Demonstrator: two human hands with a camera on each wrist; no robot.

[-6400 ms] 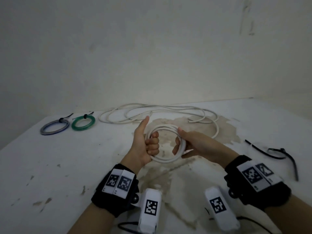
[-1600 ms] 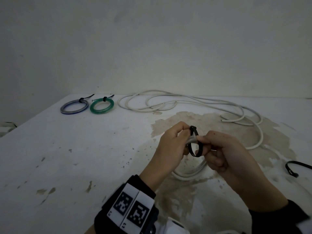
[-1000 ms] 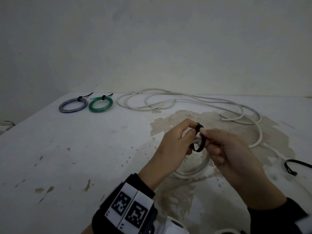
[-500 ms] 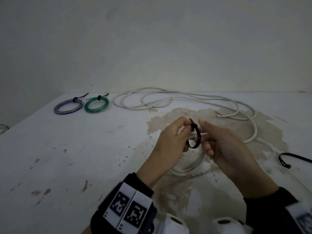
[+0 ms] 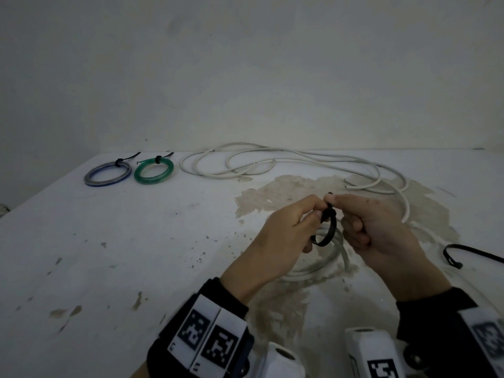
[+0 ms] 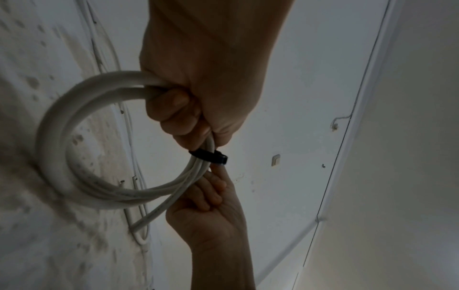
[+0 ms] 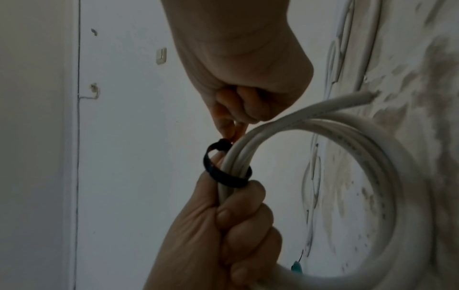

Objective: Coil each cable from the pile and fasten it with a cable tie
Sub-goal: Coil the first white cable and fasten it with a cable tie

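Observation:
My left hand (image 5: 317, 211) grips a small white cable coil (image 5: 313, 268) above the table. A black cable tie (image 5: 328, 230) is looped loosely round the coil's strands beside that grip. My right hand (image 5: 334, 199) pinches the tie's tail at the top of the loop. In the left wrist view the left hand (image 6: 196, 135) holds the coil (image 6: 64, 121) just above the tie (image 6: 208, 157). In the right wrist view the right hand (image 7: 231, 133) pinches the tie (image 7: 223, 176) above the coil (image 7: 372, 147). The coil's cut end (image 7: 365, 97) sticks out.
A loose white cable (image 5: 300, 162) sprawls along the back of the stained white table (image 5: 136, 255). At the back left lie a tied blue coil (image 5: 107, 173) and a tied green coil (image 5: 154, 170). A spare black tie (image 5: 474, 252) lies at the right edge.
Since the earliest frame the black tie has been looped round the coil. In the last second my right fingers have shifted up to the tie's tail, and both hands have drifted slightly.

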